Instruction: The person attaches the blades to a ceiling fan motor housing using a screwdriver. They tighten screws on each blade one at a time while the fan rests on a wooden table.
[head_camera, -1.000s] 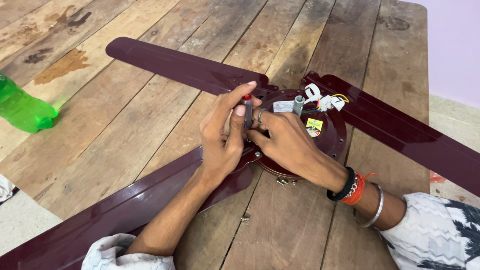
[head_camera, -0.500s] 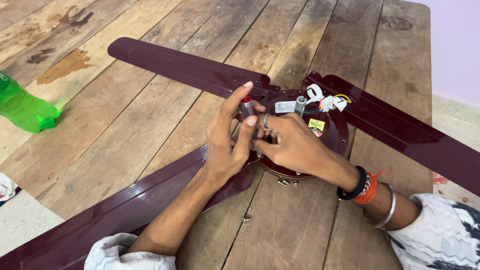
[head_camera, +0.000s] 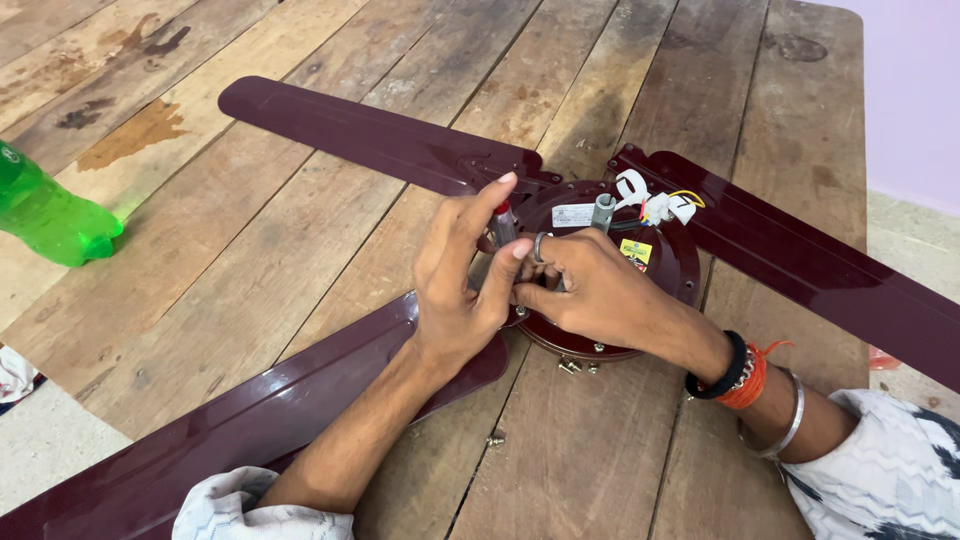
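Wooden table (head_camera: 250, 250) bears glossy maroon ceiling fan (head_camera: 620, 270).

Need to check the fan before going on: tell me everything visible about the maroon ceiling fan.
The ceiling fan lies flat on the wooden table, three glossy maroon blades spreading from a round maroon motor hub. A grey shaft stub, white connectors and coloured wires rise from the hub, which carries small stickers. The left hand and right hand rest on the hub.
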